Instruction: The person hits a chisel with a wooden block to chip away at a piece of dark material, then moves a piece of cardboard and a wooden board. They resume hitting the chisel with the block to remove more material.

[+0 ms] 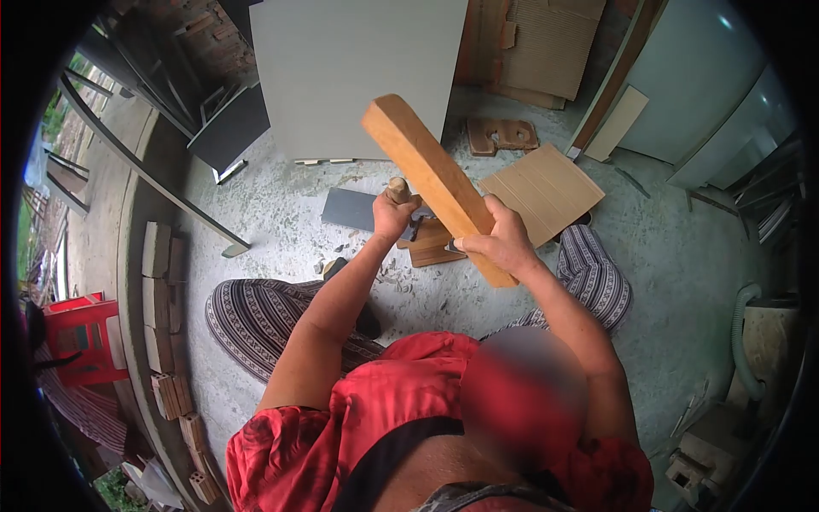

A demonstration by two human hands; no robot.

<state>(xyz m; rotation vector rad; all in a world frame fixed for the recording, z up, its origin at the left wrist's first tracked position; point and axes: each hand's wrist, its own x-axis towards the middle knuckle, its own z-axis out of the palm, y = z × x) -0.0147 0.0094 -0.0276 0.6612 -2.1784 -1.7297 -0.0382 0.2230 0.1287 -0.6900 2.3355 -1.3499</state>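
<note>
My right hand (505, 237) is closed around the lower part of a long, squared orange-brown wooden block (431, 175), which slants up and to the left above the floor. A small dark and light piece (455, 246) shows by the thumb; I cannot make out what it is. My left hand (395, 215) grips a wooden-handled tool (397, 189), its rounded handle end sticking up above the fist. Dark metal shows just below that hand, but the tool's head is mostly hidden. Beneath both hands, a brown wooden board (431, 243) lies on the floor.
A dark grey panel (348, 208) and a flat cardboard sheet (546, 192) lie ahead on the concrete floor (273, 205). A large pale panel (358, 77) stands behind them. Bricks (158, 299) line the left ledge, near a red plastic stool (81, 337). A curved strip (141, 166) leans there.
</note>
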